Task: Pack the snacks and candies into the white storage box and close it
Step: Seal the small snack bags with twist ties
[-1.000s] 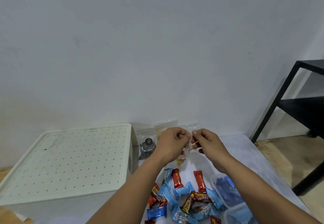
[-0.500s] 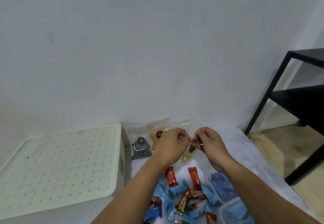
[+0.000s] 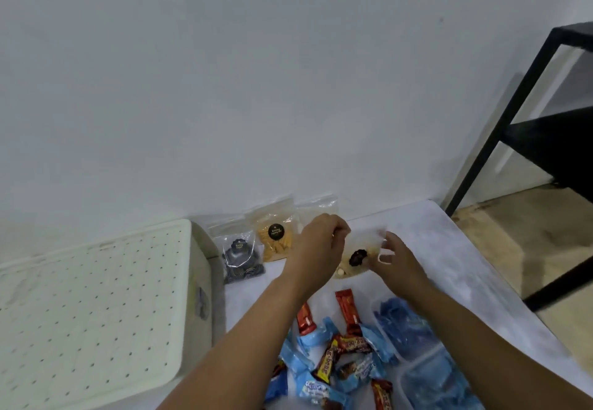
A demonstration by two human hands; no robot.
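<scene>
Two hands are up over the back of the desk (image 3: 449,249), and between them I hold a clear snack pouch (image 3: 356,257) with pale pieces inside and a dark round label. My left hand (image 3: 316,249) pinches the pouch's upper left edge, fingers curled tight on the plastic. My right hand (image 3: 396,260) has its grip on the pouch's right side, thumb and fingers closed on the film; the motion blur there hides exactly how the fingertips sit. The pouch hangs just above the desk, tilted, near the wall.

Behind my left hand, two more pouches lean against the wall: one with orange snacks (image 3: 276,238) and one with dark pieces (image 3: 240,257), side by side and touching. A further clear pouch (image 3: 317,206) stands behind my hand, mostly hidden.

The white storage box (image 3: 93,310) sits to the left of the pouches, its perforated lid on top and shut. Nearer to me, loose candies are scattered on the desk: red wrappers (image 3: 346,308) and light blue wrappers (image 3: 316,334) overlapping in a heap between my forearms. To the right of that heap are clear plastic tubs (image 3: 407,329) holding blue-wrapped candies. A black metal shelf frame (image 3: 513,114) stands off to the right on the floor.
</scene>
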